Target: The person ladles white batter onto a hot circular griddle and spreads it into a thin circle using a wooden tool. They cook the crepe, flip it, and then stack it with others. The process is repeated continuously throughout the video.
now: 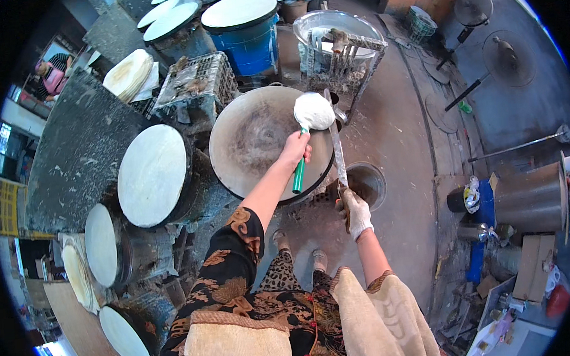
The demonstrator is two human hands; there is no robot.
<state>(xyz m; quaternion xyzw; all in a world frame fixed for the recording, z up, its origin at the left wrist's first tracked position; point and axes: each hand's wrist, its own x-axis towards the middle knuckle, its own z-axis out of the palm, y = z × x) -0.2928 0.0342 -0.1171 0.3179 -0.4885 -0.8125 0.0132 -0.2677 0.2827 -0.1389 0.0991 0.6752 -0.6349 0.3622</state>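
My left hand (295,150) is closed round the green handle of a ladle (314,110), whose head is heaped with white batter above the right side of a large round griddle (244,141). Closed on a long, pale-smeared flat blade (337,143) is my right hand (354,210), in a dirty white glove; the blade reaches up alongside the griddle's right rim, beside the ladle head. A round metal container (376,186) sits below, right of the blade.
White-topped round plates (151,175) line the left; behind are a crate (193,83), stacked flatbreads (125,77), a blue bucket (243,51) and a basin (309,28) by a metal stand. Metal cylinders (528,197) and clutter line the right wall. A person (54,77) works far upper left.
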